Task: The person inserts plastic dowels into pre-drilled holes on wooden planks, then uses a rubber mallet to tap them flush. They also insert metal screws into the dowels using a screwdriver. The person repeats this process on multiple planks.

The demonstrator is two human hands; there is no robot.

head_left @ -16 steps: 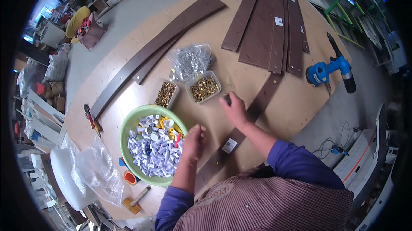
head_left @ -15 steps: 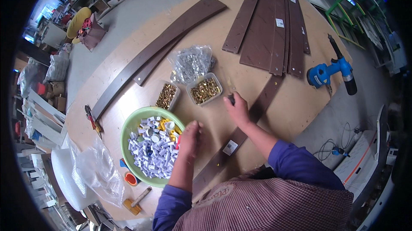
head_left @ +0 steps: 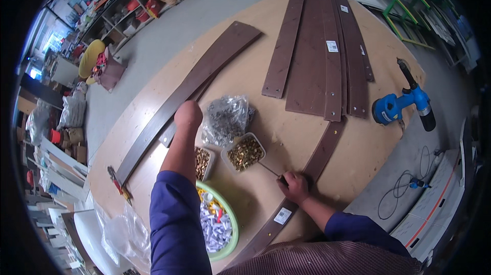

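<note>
Head-worn fisheye, looking steeply down over a round workbench (head_left: 153,137).

Shot from the wearer's own eye level, facing forward and down; upright, unmirrored, straight boards bending toward the dark rim. Close on the near edge, where the left hand (head_left: 187,114) and right hand (head_left: 293,186) enter from below; farther off, shelving and floor along the top. Single view only.

Dark brown laminate strips (head_left: 312,50); blue-black power drill (head_left: 401,105); green round plastic bowl (head_left: 232,224); navy sleeve (head_left: 176,224); tan plywood tabletop (head_left: 255,81).
</note>
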